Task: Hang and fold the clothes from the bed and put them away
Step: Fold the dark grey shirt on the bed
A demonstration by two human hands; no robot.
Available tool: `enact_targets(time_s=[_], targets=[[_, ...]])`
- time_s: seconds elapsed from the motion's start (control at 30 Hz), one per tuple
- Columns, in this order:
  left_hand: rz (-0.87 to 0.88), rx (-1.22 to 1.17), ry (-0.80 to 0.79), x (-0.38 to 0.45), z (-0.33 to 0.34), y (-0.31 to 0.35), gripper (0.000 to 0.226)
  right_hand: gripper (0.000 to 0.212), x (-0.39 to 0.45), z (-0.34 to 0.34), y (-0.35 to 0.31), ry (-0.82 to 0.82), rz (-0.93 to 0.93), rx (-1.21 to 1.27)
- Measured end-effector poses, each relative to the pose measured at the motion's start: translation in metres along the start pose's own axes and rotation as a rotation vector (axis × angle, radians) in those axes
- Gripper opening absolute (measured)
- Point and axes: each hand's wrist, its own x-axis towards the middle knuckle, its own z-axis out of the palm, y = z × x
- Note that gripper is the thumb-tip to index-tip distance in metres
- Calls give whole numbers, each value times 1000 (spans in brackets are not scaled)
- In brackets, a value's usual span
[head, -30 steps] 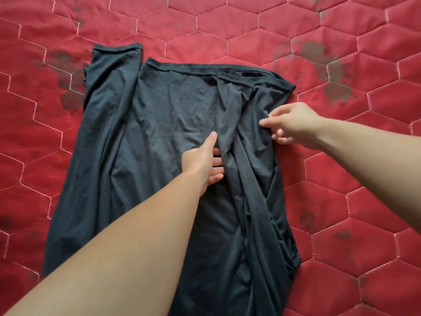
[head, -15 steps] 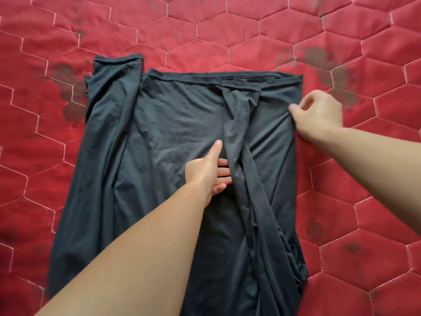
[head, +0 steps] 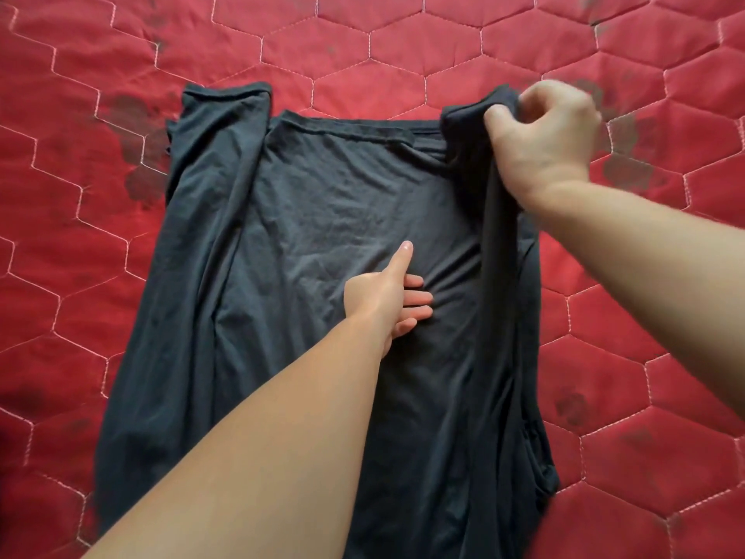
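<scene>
No legible text, label, brand mark, number or sign is present in the head view. The dark garment (head: 330, 219) carries no readable print or tag on its visible surface, including the hem along its far edge. The red quilted bedcover (head: 403, 46) surrounding the garment shows only hexagonal stitching and dark blotches, none of which form characters.

A red quilted bedspread (head: 443, 46), stitched in hexagons, shows dark blotchy patches.
</scene>
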Motion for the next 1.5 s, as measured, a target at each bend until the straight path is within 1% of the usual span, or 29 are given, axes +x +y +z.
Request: enact_targets(time_s=[0.07,0.17,0.2,0.23,0.27,0.3,0.33,0.37,0.43,0.53,0.6,0.7,0.73,0.77,0.8,0.83,0.87,0.93,0.97,1.0,1.03,1.1,1.13,1.2,1.27,1.33,1.4,1.47,1.5], targets=[[-1,-8,2,1,0,0,51,18,10,-16,-5,44,-4,-39],[-6,-11,7,1,1,0,51,16,19,-24,-16,82,-88,-28],[-7,-10,9,1,1,0,51,13,16,-19,-20,36,-126,-39],[-9,-10,13,1,1,0,51,12,11,-9,-22,-53,-166,-48],[-12,-11,17,1,1,1,51,16,2,3,-24,-179,-182,-46],[-18,-15,20,2,1,1,51,22,-7,17,-22,-309,-160,-33],[-23,-20,24,2,1,1,51,26,-15,28,-20,-402,-110,-6],[-27,-24,27,3,1,1,51,25,-20,34,-15,-438,-54,23],[-24,-26,27,4,1,0,51,16,-22,34,2,-392,-1,-6],[-10,-24,23,5,1,-1,51,17,-16,20,28,-363,-35,-168],[-6,-22,18,6,1,-2,48,25,-12,18,39,-373,-20,-214],[-5,-13,6,9,2,-4,37,50,-5,17,43,-385,76,-230],[-5,-13,10,10,2,-4,34,52,-2,19,43,-414,83,-277],[-5,-14,14,10,2,-4,33,46,0,22,44,-447,72,-325],[-6,-14,19,11,2,-5,32,35,1,25,44,-453,45,-352],[-5,-15,22,11,2,-5,32,22,3,26,44,-424,24,-347],[-4,-16,24,12,2,-5,32,14,6,27,44,-365,22,-311],[1,-15,24,13,2,-5,32,9,12,23,43,-202,64,-205],[6,-16,23,13,2,-5,32,11,14,18,42,-145,81,-175],[12,-19,24,14,3,-6,32,16,13,14,43,-146,86,-178],[18,-24,27,15,3,-7,33,26,9,10,45,-204,72,-223],[29,-28,24,14,4,-7,34,52,-12,2,49,-382,51,-371],[45,-30,19,14,3,-8,33,61,-26,-3,50,-458,58,-426],[106,-4,9,10,3,-12,33,66,-54,-15,52,-575,121,-404],[233,94,5,8,2,-21,40,59,-77,-30,52,-654,216,-235],[379,259,16,1,1,-33,49,55,-99,-44,59,-658,306,-96],[489,485,15,-9,1,-48,56,52,-120,-58,72,-729,381,-58],[574,771,16,-22,3,-66,59,41,-142,-71,85,-853,425,16],[621,901,6,-28,5,-76,58,34,-150,-75,89,-880,432,86]])
